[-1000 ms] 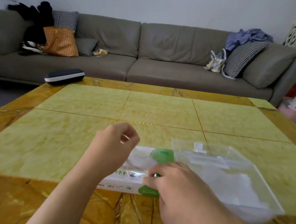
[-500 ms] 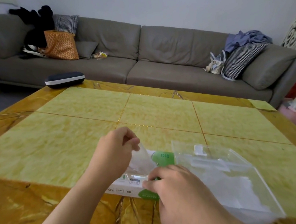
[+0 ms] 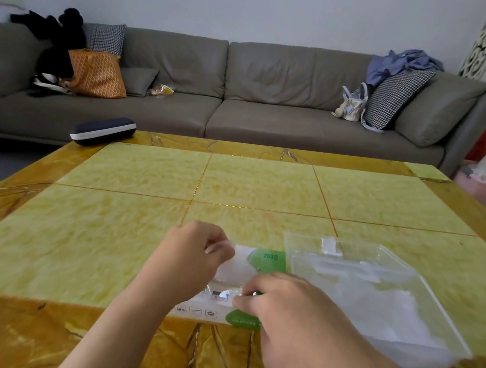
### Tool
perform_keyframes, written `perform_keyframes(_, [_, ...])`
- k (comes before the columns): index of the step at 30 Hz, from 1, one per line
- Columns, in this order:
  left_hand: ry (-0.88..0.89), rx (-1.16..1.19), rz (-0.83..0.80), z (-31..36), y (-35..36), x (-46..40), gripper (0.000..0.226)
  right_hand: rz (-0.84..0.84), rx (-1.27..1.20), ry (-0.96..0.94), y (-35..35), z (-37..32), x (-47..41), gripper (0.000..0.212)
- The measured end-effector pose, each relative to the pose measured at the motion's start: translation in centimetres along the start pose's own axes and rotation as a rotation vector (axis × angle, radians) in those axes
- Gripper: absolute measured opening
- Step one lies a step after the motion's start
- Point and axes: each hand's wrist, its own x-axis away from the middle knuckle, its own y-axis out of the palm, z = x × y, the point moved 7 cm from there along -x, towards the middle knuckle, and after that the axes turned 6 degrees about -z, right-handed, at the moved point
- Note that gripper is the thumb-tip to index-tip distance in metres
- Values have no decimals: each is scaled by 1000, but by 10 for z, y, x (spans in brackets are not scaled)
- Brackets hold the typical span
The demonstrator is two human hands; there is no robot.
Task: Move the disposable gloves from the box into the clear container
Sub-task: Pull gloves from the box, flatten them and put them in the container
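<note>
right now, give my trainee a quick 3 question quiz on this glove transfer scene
1. True or false: the left hand pinches a thin clear glove above the box.
2. Which side of the box does the clear container lie on? A) left B) right C) on top of it
3. Fill in: the right hand rests on the box's ____ end, the one with the green patches.

Key: 1 true; 2 B; 3 right. The table bears the box and container; the dark case at its far edge plays no part.
</note>
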Motion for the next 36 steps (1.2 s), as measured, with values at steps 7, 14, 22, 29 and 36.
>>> perform_keyframes(7, [68,359,121,13,-3,0,16,0,44,-27,-3,-4,1,60])
perform_keyframes(14, [242,711,218,46,-24,15,13,-24,22,-54,2,0,-4,63])
perform_keyframes(22, [312,1069,223,62,-42,27,17,406,-445,126,-41,42,20,37])
perform_keyframes(29, [307,1098,-32,80,-21,31,16,297,-1630,-42,-54,72,21,58])
perform_keyframes(36, [112,736,51,62,-22,31,27,529,-1568,177,-53,91,28,1])
